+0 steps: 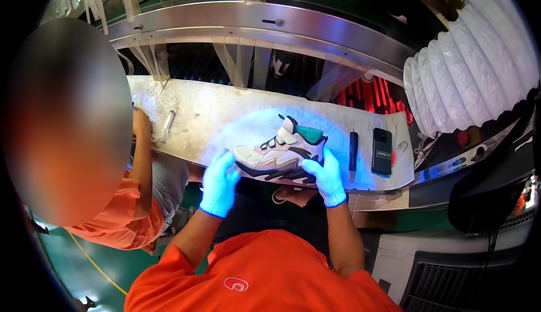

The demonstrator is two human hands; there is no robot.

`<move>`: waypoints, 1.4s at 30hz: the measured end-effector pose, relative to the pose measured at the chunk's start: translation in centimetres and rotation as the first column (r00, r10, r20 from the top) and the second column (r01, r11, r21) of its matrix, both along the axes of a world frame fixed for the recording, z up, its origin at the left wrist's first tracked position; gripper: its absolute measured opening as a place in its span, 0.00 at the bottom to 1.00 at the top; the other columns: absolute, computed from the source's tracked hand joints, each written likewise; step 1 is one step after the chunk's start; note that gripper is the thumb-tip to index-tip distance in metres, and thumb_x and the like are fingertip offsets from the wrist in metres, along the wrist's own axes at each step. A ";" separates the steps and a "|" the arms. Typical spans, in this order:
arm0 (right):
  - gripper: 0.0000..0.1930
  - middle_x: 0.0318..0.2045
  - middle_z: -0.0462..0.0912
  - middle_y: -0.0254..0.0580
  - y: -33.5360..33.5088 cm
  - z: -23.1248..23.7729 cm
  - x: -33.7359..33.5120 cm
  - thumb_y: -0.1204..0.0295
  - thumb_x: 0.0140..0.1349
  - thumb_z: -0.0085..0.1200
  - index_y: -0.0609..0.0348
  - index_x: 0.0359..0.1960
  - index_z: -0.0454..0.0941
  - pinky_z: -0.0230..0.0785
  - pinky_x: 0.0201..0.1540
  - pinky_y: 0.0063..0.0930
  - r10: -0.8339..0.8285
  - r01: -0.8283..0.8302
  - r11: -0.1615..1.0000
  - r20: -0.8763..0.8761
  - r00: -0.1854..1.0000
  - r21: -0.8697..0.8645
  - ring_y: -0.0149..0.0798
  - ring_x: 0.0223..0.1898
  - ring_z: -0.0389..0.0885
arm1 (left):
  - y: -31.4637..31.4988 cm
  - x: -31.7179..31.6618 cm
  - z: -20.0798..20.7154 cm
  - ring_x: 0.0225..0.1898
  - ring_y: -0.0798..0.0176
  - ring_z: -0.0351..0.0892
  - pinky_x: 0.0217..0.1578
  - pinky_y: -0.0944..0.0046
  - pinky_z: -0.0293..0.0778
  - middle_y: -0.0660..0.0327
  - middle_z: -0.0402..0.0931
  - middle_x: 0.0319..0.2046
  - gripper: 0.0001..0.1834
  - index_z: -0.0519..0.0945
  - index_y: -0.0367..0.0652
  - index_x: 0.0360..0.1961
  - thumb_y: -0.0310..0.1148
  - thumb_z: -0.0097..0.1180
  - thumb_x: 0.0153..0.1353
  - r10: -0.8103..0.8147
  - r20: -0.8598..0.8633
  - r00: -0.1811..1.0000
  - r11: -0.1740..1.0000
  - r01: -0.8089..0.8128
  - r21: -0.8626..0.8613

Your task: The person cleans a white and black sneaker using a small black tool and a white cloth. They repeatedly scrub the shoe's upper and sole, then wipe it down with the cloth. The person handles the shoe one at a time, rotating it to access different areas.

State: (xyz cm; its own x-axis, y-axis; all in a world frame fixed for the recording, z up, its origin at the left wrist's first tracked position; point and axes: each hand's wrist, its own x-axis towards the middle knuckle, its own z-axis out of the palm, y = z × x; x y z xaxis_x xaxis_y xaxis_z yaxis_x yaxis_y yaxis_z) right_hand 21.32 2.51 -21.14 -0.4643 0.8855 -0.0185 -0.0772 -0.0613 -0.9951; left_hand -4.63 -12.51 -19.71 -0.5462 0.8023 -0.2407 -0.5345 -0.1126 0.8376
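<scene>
Two gloved hands, left hand (219, 183) at 9 o'clock and right hand (326, 178) at 3, each closed their grip on the white shoe (279, 153) on the surface (208, 117).

Co-worker (112, 199) blurred; sneaker (282, 154) sole edge behind hands.

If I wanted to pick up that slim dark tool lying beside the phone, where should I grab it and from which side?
Probably pinch the slim dark tool around its middle, coming straight down from above. It lies flat on the worktable, long and narrow, running away from the person, with bare table on both long sides. The sneaker sits to its left and the phone to its right, neither touching it.
</scene>
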 end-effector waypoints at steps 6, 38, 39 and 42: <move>0.49 0.70 0.84 0.48 -1.2 -0.8 -0.1 0.71 0.54 0.86 0.64 0.78 0.74 0.74 0.76 0.43 0.160 -0.165 0.960 0.040 0.986 0.226 0.43 0.70 0.82 | 3.0 -1.1 1.6 0.72 0.55 0.80 0.74 0.50 0.74 0.50 0.80 0.71 0.42 0.70 0.34 0.81 0.30 0.72 0.68 -0.017 -0.165 0.986 0.976 0.052 0.211; 0.38 0.67 0.84 0.63 4.7 -2.3 4.8 0.55 0.69 0.72 0.63 0.75 0.77 0.70 0.74 0.62 -0.801 0.141 0.560 0.491 0.343 0.816 0.66 0.69 0.81 | 8.2 -3.1 4.0 0.69 0.42 0.82 0.71 0.48 0.76 0.42 0.81 0.70 0.45 0.77 0.37 0.77 0.55 0.74 0.68 -0.336 -0.934 0.125 0.907 0.310 -0.284; 0.37 0.66 0.85 0.62 4.9 -2.1 4.9 0.55 0.69 0.71 0.63 0.75 0.77 0.72 0.72 0.61 -0.775 0.122 0.609 0.555 0.301 0.784 0.66 0.67 0.82 | 7.7 -2.5 5.2 0.70 0.39 0.81 0.71 0.46 0.76 0.43 0.81 0.70 0.48 0.77 0.38 0.78 0.56 0.76 0.65 -0.362 -0.930 -0.055 0.906 0.214 -0.365; 0.36 0.64 0.86 0.62 4.4 -1.4 5.8 0.56 0.70 0.69 0.62 0.74 0.76 0.77 0.67 0.59 -0.714 0.145 0.697 0.662 0.227 0.702 0.66 0.61 0.85 | 8.9 0.3 6.8 0.69 0.35 0.81 0.70 0.44 0.78 0.45 0.82 0.71 0.54 0.77 0.41 0.78 0.55 0.81 0.55 -0.350 -0.893 -0.281 0.917 0.090 -0.388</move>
State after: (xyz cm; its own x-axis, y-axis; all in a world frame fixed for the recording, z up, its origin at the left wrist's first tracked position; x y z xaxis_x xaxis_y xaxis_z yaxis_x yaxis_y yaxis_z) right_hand 27.10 6.93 -22.49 0.0408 0.9502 0.3090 0.9318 0.0754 -0.3551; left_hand -4.36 -3.64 -12.90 -0.0046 0.9729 0.2313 0.9405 -0.0744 0.3316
